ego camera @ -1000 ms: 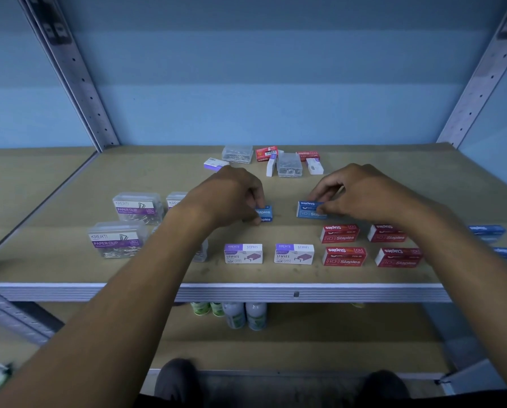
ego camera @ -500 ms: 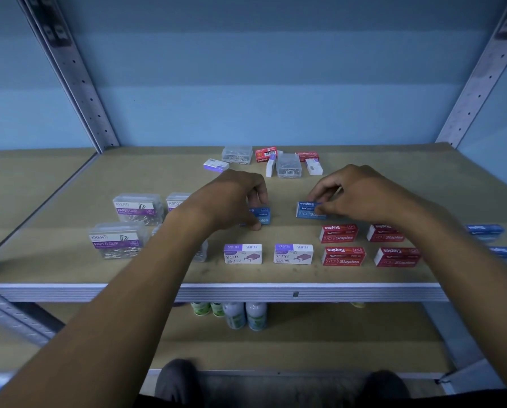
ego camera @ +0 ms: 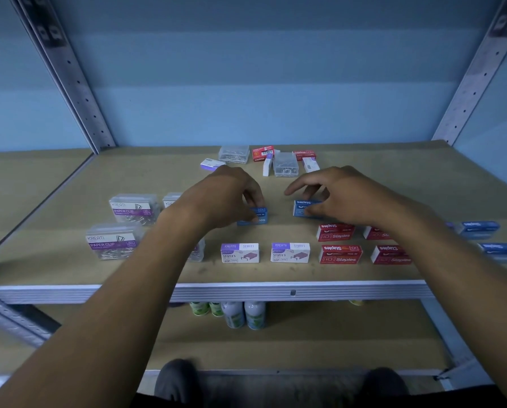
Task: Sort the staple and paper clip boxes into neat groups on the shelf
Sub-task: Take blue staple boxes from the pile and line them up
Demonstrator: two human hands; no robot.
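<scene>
While the left hand (ego camera: pixel 222 198) pinches one blue staple box (ego camera: pixel 253 216) on the shelf (ego camera: pixel 275 275), the right hand (ego camera: pixel 343 195) grips another blue box (ego camera: pixel 302 208) just right of it.

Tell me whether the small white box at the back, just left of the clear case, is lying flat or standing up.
Standing up. The white box rests on a narrow side, rising taller than wide beside the clear case, unlike the purple-and-white staple boxes lying flat in front.

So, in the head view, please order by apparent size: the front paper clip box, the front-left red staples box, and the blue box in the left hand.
1. Front paper clip box, largest.
2. Front-left red staples box.
3. Blue box, smallest, but the left hand partly covers it and it sits farther back, so this is unsure.
</scene>
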